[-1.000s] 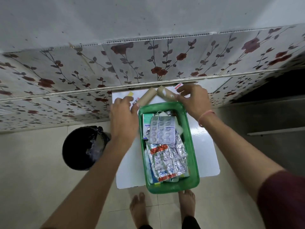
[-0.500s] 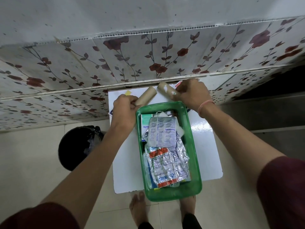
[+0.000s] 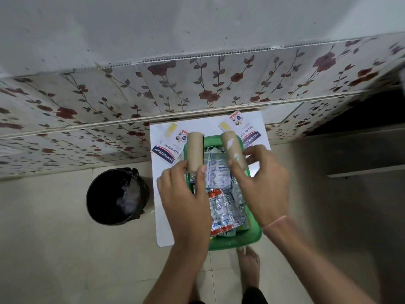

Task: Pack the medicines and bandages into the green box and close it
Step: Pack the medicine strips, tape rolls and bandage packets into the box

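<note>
- Floral tiled wall behind, pale tile floor, small white worktop (image 3: 160,216) pushed against the wall; black bin (image 3: 117,196) on the floor to its left.
- Green box (image 3: 255,234) sits on the worktop, lid not in view, already layered with foil pill strips (image 3: 221,207).
- Left hand (image 3: 186,200) grip closed on the near end of the left bandage roll (image 3: 194,150), thumb on one side, fingers on the other; roll points away toward the wall, over the box's far left corner.
- Right hand (image 3: 263,187) grip pinches the right bandage roll (image 3: 233,150) near its lower end, thumb and index on it, other fingers spread loose; roll tilts over the box's far right edge.
- Both forearms reach in from below, palms down, wrists roughly level above the box.
- Rolls look light, soft, a bit squashy, not slippery; mid-body pinch would be steadier than the end hold.
- Two plaster packs (image 3: 168,150) (image 3: 247,132) lie flat on the worktop behind the box, not yet packed; thin and floppy, best lifted by an edge.
- Pill strips look stiff-ish, crinkly, may slide under the rolls.
</note>
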